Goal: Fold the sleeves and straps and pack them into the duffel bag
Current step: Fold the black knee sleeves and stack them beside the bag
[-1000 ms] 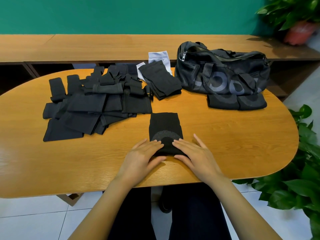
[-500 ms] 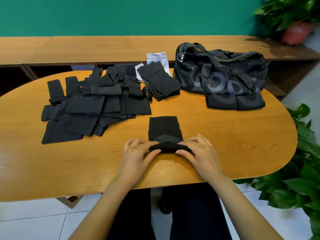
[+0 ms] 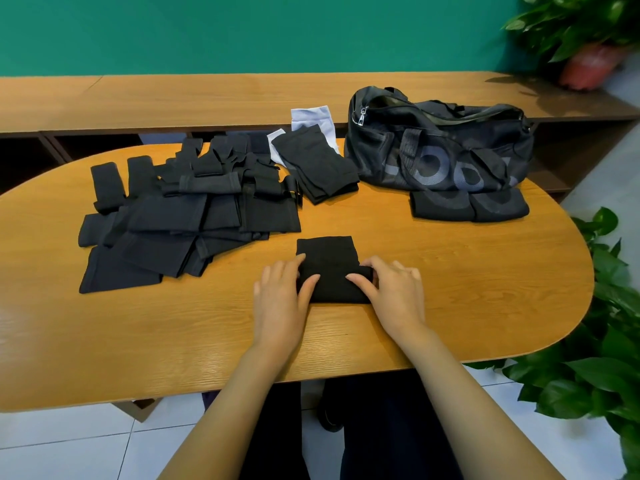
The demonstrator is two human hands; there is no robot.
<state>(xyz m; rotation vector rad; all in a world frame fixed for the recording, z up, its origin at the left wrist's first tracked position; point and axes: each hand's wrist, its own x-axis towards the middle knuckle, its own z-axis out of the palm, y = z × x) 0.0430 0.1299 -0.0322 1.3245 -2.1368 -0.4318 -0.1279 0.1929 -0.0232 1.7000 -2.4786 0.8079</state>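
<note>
Head view: black sleeve (image 3: 327,252) lies flat near the table's (image 3: 467,306) front edge, dead centre, with its near end doubled over into a thick fold. Your left hand (image 3: 280,296) pinches the fold's left end, thumb on top, fingers along the edge. Your right hand (image 3: 396,292) grips the right end, fingers curled round the rolled edge, thumb pressed on top. Both palms face down, forearms reaching in from the near side. Left of the sleeve and apart from it sits the loose pile of sleeves and straps (image 3: 180,216). Behind it is a small dark stack (image 3: 318,164) lying over a white sleeve (image 3: 313,117). The duffel bag (image 3: 440,147) stands far right, with two folded sleeves (image 3: 467,206) touching its front. Nothing lies between your hands and the bag.
</note>
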